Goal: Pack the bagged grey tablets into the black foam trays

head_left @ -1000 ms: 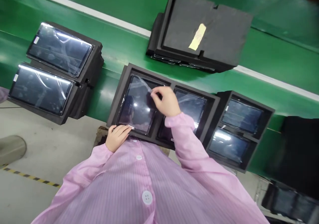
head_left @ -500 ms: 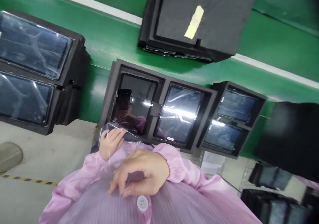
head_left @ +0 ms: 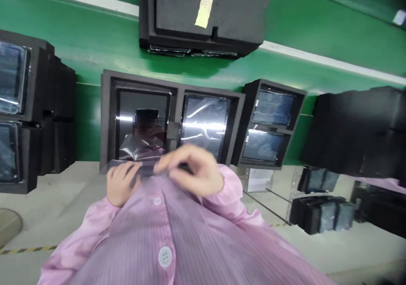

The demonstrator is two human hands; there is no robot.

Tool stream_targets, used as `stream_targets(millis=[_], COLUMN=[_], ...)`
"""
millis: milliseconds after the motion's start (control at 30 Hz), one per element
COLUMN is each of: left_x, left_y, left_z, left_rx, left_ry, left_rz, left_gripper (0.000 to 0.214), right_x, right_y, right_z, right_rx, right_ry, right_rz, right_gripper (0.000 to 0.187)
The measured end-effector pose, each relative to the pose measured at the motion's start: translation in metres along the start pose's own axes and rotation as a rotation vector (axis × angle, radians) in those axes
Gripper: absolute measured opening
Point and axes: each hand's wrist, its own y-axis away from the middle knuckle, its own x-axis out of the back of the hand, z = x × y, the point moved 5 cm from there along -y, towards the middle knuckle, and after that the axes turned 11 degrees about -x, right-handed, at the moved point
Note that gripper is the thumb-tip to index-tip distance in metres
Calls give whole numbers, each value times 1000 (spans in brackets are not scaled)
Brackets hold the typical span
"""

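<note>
A clear plastic film or bag point(head_left: 139, 149) is in my left hand point(head_left: 121, 182), its fingers bent over the film at the near edge of a black foam tray point(head_left: 107, 107). My right hand point(head_left: 198, 171), smeared by motion, is to the right with fingers curved and the thumb apart from the index finger. Its fingertips are close to the film's right end; I cannot tell whether they touch. Behind the film, a dark glossy screen panel point(head_left: 127, 103) lies in the tray's left compartment. The right compartment holds a screen panel in clear wrapping point(head_left: 204, 122).
A smaller foam tray point(head_left: 282, 128) with two wrapped panels stands at the right. Stacked foam trays point(head_left: 65, 120) are at the left. Another stack with a yellow label point(head_left: 205, 4) sits at the back of the green bench point(head_left: 89, 107). More black trays point(head_left: 352, 128) stand farther right.
My right hand has moved from in front of my chest up to the film beside my left hand. The view has shifted, and the trays appear farther left.
</note>
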Motion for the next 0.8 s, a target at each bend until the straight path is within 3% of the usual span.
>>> stream_targets(millis=[67,100,200,300,400,600,700,800], left_x=[0,-1,-2,-4,-9,-38,-50,-54], left_y=[-5,-9,-20,-35,-51,-77,-82,-85], left_z=[-1,-1,-4,-5,6,54,66,70], left_rx=[4,-1,-14,24,53,5,93,182], left_ry=[-8,-6,29,53,32,122,94,110], left_rz=[-66,-110,-229,-275,-246,-162,-178,-213], left_gripper=[32,37,48,49,47,55,68,78], right_x=[55,81,145,189,205,217,224,214], right_y=[0,2,3,6,5,-1,1,7], right_z=[13,20,50,74,81,83,85,78], right_rx=[-105,-152,-347,-566,-611,-513,-470,-394], right_ry=[339,500,910,1167,1265,1283,1216,1131], right_rz=[454,617,755,781,749,588,613,649], right_gripper=[18,21,28,30,30,21,16,11])
